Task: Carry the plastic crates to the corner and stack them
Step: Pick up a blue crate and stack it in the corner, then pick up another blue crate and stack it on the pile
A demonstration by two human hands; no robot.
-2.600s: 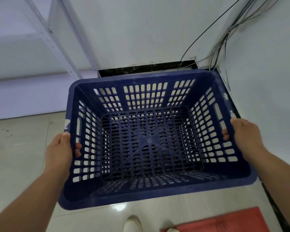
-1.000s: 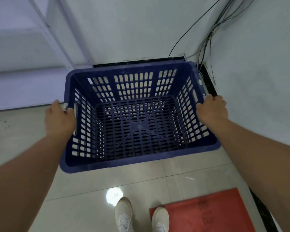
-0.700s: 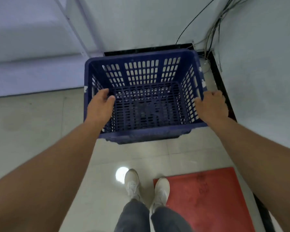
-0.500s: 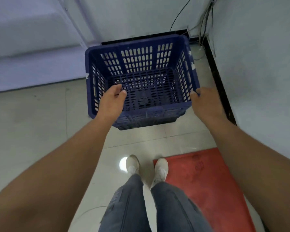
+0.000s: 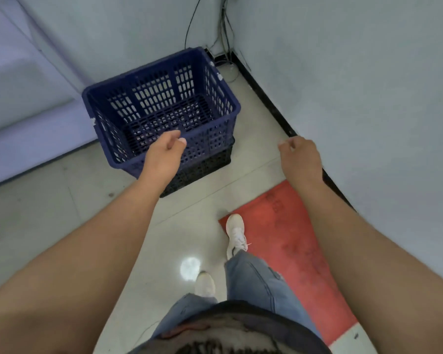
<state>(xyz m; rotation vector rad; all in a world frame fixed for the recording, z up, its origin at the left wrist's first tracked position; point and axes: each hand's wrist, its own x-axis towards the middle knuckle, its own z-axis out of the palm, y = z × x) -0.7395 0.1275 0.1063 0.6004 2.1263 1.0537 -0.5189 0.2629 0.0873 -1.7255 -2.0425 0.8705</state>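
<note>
A dark blue slotted plastic crate point(image 5: 216, 98) sits nested on top of a black crate point(image 5: 205, 167) on the floor, close to the room's corner. Only the black crate's lower front and right side show below the blue one. My left hand point(image 5: 163, 155) hovers in front of the blue crate's near wall, fingers loosely curled, holding nothing. My right hand point(image 5: 299, 158) hangs to the right of the stack, apart from it, fingers loose and empty.
White walls meet at the corner with a black skirting point(image 5: 269, 103) and hanging cables point(image 5: 224, 34). A red floor mat point(image 5: 292, 241) lies under my right foot. A pale metal shelf frame point(image 5: 23, 80) stands at the left. Pale tiled floor lies around the stack.
The blue crate went down onto the black crate by the corner. Both hands let go of it and pulled back, and I stepped away from the stack.
</note>
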